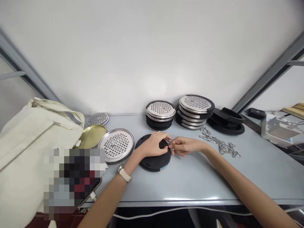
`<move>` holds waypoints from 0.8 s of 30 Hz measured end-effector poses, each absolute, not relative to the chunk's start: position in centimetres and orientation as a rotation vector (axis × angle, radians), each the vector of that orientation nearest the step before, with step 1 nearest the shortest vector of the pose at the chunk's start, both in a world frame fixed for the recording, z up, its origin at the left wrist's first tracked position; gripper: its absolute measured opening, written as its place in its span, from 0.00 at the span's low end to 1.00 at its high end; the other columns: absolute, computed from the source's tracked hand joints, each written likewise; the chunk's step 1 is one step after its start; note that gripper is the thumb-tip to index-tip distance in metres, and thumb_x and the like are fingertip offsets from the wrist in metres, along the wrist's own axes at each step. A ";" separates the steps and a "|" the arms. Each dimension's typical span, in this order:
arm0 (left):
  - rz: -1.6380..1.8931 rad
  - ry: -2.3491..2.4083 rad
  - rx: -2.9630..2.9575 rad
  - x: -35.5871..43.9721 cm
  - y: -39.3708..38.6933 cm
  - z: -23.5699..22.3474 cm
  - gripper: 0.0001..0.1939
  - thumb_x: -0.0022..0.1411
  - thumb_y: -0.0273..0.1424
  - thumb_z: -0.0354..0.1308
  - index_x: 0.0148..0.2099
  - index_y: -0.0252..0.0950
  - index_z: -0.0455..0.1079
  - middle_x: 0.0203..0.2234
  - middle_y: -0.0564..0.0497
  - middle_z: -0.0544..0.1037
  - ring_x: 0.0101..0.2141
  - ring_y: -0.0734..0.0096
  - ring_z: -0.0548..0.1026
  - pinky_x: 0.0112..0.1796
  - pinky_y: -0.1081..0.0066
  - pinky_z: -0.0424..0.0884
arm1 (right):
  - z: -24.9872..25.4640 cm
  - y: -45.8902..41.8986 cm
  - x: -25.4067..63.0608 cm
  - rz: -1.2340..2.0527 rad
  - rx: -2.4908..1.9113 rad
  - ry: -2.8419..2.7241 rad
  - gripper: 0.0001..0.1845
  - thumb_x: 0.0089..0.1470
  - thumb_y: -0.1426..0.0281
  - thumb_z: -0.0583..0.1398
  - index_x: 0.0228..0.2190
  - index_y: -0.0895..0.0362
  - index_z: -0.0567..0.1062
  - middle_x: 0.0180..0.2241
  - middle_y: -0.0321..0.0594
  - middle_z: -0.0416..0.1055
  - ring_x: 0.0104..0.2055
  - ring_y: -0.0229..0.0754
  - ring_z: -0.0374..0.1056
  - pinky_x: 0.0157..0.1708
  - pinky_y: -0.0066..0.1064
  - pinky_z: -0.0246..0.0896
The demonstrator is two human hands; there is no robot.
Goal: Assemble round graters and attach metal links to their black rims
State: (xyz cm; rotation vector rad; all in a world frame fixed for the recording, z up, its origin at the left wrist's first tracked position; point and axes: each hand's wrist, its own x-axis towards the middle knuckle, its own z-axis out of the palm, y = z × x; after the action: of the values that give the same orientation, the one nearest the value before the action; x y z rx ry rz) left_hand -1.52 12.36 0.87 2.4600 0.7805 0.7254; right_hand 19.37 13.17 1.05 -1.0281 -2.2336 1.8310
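A black round disc (153, 161) lies flat on the grey table (190, 180) in front of me. My left hand (154, 143), with a watch on its wrist, rests on top of the disc with fingers curled over its right edge. My right hand (182, 146) meets it there, its fingertips pinched on a small metal piece (169, 144) at the disc's rim. I cannot make out exactly what the piece is.
Two stacks of perforated steel plates in black rims (161, 114) (196, 110) stand at the back, black rings (226, 122) to their right, a pile of metal chain links (219, 144) near my right forearm. A perforated plate (116, 145), gold lid (91, 136), cloth bag (30, 139) and phone lie left.
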 end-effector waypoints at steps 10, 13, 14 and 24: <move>0.785 0.748 2.375 -1.4 12.6 0.9 0.16 0.52 0.23 0.55 0.45 0.38 0.66 0.39 0.52 0.75 0.42 0.68 0.71 0.49 0.67 0.61 | 1.8 13.0 19.2 1.920 -0.989 -2.199 0.18 0.57 0.59 0.53 0.28 0.62 0.70 0.14 0.29 0.62 0.13 0.27 0.48 0.12 0.21 0.40; 0.784 0.756 2.341 -1.4 12.7 0.8 0.16 0.51 0.23 0.56 0.45 0.38 0.66 0.39 0.52 0.75 0.41 0.68 0.72 0.49 0.67 0.62 | 1.9 12.9 19.2 1.944 -0.999 -2.184 0.18 0.58 0.58 0.53 0.28 0.61 0.69 0.14 0.29 0.61 0.14 0.27 0.47 0.13 0.22 0.39; 0.778 0.759 2.330 -1.4 12.8 0.8 0.16 0.51 0.23 0.57 0.45 0.38 0.66 0.38 0.52 0.75 0.41 0.68 0.72 0.48 0.66 0.62 | 1.9 12.9 19.2 1.950 -1.001 -2.180 0.18 0.58 0.58 0.53 0.28 0.61 0.68 0.14 0.29 0.61 0.14 0.27 0.47 0.14 0.22 0.39; 0.760 0.751 2.234 -1.4 12.7 0.8 0.15 0.51 0.24 0.56 0.44 0.37 0.68 0.37 0.53 0.75 0.33 0.74 0.69 0.38 0.73 0.67 | 1.9 12.9 19.5 1.950 -0.949 -2.212 0.21 0.59 0.55 0.51 0.30 0.61 0.68 0.18 0.31 0.64 0.17 0.28 0.48 0.18 0.24 0.43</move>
State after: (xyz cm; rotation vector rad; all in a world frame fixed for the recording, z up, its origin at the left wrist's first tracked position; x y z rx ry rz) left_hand -1.43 12.72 0.77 2.2343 0.7507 0.7600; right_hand 19.49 12.87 1.94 -0.9486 -2.2117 1.9500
